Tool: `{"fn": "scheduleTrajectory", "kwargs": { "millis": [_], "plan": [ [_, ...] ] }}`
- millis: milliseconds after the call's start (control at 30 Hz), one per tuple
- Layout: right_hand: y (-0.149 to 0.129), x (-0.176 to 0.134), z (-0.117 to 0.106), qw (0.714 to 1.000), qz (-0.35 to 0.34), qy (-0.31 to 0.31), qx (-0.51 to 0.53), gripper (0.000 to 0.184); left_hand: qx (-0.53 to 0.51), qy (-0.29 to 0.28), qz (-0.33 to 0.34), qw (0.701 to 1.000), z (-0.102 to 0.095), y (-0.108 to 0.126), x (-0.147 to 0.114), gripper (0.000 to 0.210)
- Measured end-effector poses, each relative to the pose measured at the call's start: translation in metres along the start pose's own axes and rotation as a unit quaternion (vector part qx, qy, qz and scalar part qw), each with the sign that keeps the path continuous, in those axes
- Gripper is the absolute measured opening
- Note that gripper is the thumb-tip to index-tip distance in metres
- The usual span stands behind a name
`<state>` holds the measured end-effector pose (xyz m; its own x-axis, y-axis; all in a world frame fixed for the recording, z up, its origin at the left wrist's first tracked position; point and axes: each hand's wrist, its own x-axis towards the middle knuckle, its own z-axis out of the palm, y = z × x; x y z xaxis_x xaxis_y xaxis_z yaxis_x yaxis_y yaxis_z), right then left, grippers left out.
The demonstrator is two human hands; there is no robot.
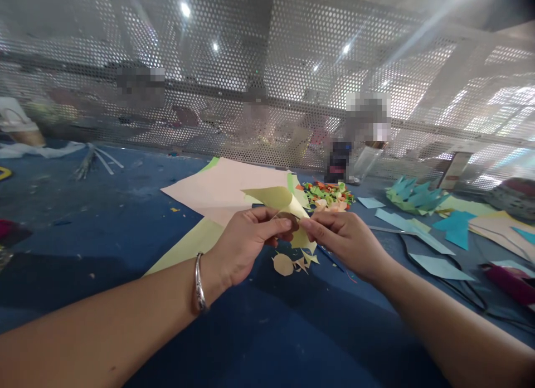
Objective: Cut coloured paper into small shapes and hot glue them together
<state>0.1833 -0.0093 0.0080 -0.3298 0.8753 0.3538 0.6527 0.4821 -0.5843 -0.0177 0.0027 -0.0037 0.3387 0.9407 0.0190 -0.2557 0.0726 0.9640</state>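
Between my hands is a piece of pale yellow-green paper (276, 197), its upper edge curling over into a roll. My left hand (254, 234), with a silver bangle at the wrist, pinches the paper's lower left side. At the right end, the fingertips of my right hand (340, 237) are closed on the paper's edge. Below my hands, a round tan paper disc (283, 263) and small pointed paper scraps (308, 258) lie on the blue table (251, 343). Behind them is a large pale pink sheet (209, 187), with a yellow-green sheet (184, 247) partly under it.
A pile of colored paper bits (330, 193) lies past my right hand. To the right are a folded teal paper piece (413, 195), blue paper strips (443, 265), a black cable (412, 254) and a clear bottle (368, 159). A perforated metal screen (234, 70) stands behind the table.
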Motion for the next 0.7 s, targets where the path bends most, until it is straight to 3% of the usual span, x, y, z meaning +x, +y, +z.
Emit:
{"fn": "scheduleTrajectory", "kwargs": {
  "millis": [700],
  "plan": [
    [0.0019,0.0,-0.0036,1.0,-0.01,-0.007,-0.014,0.054,0.026,-0.026,0.019,0.999,0.0008,-0.0036,0.0019,0.013]
  ]
}}
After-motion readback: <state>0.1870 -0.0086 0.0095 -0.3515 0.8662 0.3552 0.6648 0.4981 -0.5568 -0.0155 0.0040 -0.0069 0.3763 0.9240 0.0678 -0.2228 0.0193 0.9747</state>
